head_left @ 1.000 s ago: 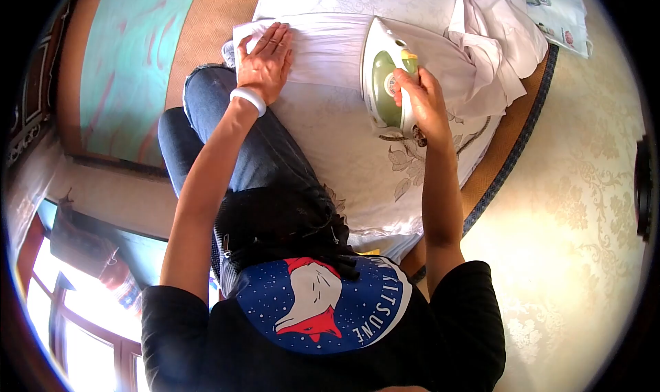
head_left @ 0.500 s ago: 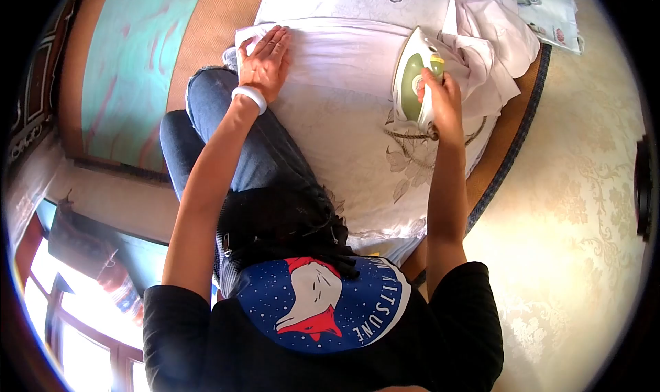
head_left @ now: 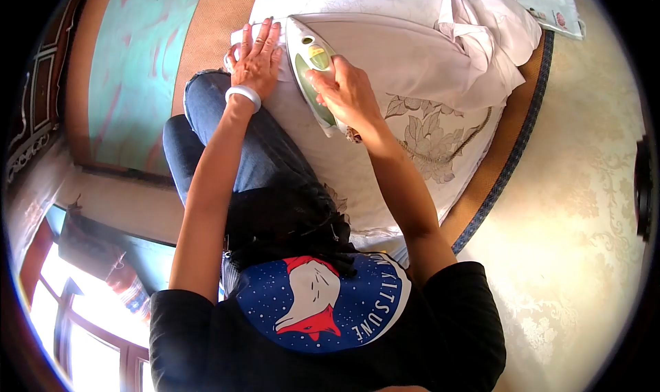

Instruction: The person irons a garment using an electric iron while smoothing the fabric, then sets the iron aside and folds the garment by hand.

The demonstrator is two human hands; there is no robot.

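My right hand is wrapped round the handle of a green and white clothes iron. The iron lies on a white garment, its tip pointing away from me, close beside my left hand. My left hand rests flat on the left end of the garment with its fingers stretched out. A white bracelet circles that wrist. The garment is spread smooth in the middle and bunched in folds on the right. Beneath it lies a white cloth with a grey flower print.
The iron's cord trails right over the flowered cloth. A printed plastic packet lies at the top right. A brown mat with a dark woven edge borders the cloth. My bent legs in jeans are at the left.
My right hand has slid the iron leftward along the garment, from near the bunched folds to beside my left hand. My left hand stays about where it was.
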